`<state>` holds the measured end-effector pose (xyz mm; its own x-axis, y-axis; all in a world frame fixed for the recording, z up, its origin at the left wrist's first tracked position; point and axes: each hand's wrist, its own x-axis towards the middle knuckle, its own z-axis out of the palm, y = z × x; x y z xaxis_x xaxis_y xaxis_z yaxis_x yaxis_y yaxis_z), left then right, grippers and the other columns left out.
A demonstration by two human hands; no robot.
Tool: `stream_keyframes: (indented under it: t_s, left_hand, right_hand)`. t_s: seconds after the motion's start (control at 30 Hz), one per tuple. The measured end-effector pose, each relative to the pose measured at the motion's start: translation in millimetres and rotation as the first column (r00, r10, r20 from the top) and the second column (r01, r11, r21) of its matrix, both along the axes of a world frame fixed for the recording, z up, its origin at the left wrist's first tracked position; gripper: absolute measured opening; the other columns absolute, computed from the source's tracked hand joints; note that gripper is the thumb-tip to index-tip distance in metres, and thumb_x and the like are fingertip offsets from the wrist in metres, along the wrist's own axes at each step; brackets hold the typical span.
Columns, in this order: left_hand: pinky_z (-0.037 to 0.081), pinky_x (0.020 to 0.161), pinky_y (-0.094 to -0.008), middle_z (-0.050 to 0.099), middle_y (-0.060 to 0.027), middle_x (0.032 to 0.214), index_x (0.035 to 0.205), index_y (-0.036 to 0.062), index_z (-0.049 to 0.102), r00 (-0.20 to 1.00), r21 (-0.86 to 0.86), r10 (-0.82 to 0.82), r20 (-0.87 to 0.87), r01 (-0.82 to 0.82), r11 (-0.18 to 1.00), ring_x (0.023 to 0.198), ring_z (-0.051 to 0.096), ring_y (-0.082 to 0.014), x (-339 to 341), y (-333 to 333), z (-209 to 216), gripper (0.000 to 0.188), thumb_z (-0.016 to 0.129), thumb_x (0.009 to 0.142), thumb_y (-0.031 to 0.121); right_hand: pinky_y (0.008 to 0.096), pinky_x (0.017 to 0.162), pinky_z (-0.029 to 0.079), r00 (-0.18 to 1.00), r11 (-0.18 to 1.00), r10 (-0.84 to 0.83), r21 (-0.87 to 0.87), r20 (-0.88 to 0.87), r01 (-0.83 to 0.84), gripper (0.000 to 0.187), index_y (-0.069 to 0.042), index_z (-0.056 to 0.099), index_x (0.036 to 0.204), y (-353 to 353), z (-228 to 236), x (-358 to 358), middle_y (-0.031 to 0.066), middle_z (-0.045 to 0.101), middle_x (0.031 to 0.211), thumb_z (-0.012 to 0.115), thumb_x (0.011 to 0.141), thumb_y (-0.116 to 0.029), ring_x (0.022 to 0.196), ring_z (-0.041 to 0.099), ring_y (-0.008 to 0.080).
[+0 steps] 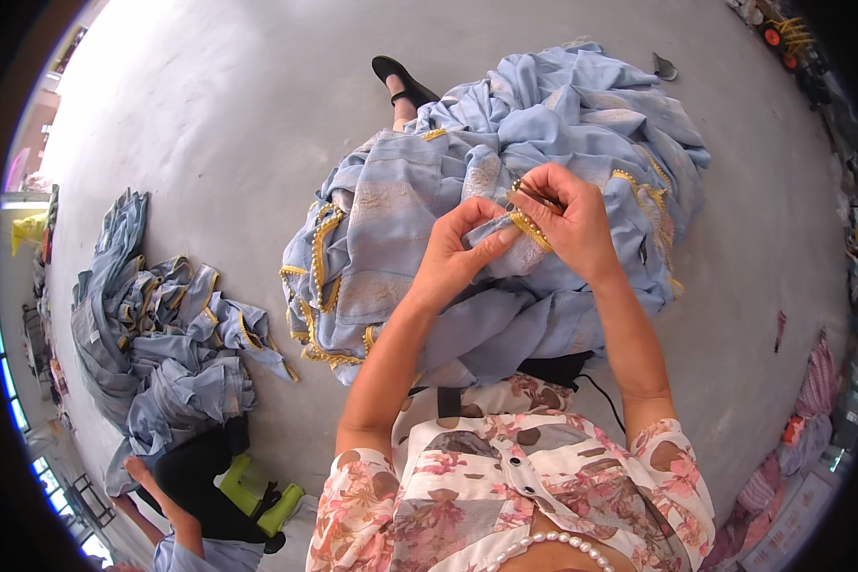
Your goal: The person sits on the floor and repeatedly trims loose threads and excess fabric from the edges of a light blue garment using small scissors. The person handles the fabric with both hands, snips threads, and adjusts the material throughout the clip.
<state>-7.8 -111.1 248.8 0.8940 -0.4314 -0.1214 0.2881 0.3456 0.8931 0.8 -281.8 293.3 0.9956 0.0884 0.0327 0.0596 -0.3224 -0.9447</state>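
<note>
The blue cloth (562, 129) lies in the middle, before the floral shirt (448, 505); the left hand (458, 244) pinches it, the right hand (574, 217) grasps beside its yellow trim (532, 232) a small dark thing (541, 199), unclear; at left, a grey-blue heap (162, 334), a co-worker (176, 505) near it; far, a black shoe (405, 81).

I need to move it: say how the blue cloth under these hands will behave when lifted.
The blue cloth will likely droop, judging by its soft folds. It may feel heavy, being a large heap. Its yellow trim, edged with beads, might snag.
</note>
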Motion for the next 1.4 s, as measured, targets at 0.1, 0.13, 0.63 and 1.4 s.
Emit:
stream_keyframes:
  t_s: [0.1, 0.13, 0.63, 1.4]
  left_hand:
    - [0.044, 0.079, -0.0211, 0.061, 0.0020, 0.093, 0.093, 0.0038, 0.059, 0.999, 0.078, -0.010, 0.047, 0.006, 0.997, 0.091, 0.054, -0.0048, 1, 0, 0, 0.022, 0.074, 0.080, 0.013]
    - [0.044, 0.080, -0.0214, 0.061, 0.0019, 0.093, 0.093, 0.0035, 0.059, 0.998, 0.110, -0.009, 0.070, 0.001, 0.994, 0.091, 0.054, -0.0052, 2, 0, 0, 0.022, 0.074, 0.080, 0.013]
    - [0.044, 0.071, -0.0169, 0.064, 0.0008, 0.091, 0.116, 0.0022, 0.060, 0.995, 0.079, -0.038, 0.090, 0.031, 0.996, 0.082, 0.055, -0.0027, 5, 21, 12, 0.044, 0.075, 0.075, 0.003]
    - [0.045, 0.070, -0.0158, 0.066, 0.0002, 0.091, 0.126, 0.0062, 0.057, 0.997, 0.056, -0.028, 0.074, 0.024, 0.998, 0.081, 0.057, -0.0028, 5, 25, 12, 0.052, 0.074, 0.077, 0.001]
  right_hand:
    - [0.0196, 0.057, 0.042, 0.997, 0.975, -0.024, 0.220, -0.076, 0.041, 0.017, 0.001, 0.056, 0.083, -1, 7, 3, -0.0008, 0.056, 0.070, 0.070, 0.082, -0.008, 0.064, 0.049, 0.0034]
    - [0.0197, 0.057, 0.043, 0.997, 0.975, -0.001, 0.221, -0.079, 0.018, 0.017, 0.001, 0.056, 0.083, -2, 5, 4, -0.0005, 0.057, 0.071, 0.070, 0.083, -0.008, 0.064, 0.050, 0.0033]
    - [0.0262, 0.059, 0.048, 0.986, 0.975, 0.137, -0.160, -0.093, -0.151, 0.027, -0.001, 0.056, 0.088, -31, 24, -14, 0.0066, 0.064, 0.072, 0.070, 0.084, -0.024, 0.065, 0.063, 0.0129]
    - [0.0197, 0.068, 0.046, 0.978, 0.953, 0.179, 0.266, -0.108, -0.145, 0.040, -0.003, 0.055, 0.111, -19, 9, -18, -0.0016, 0.062, 0.085, 0.076, 0.079, -0.018, 0.079, 0.055, 0.0033]
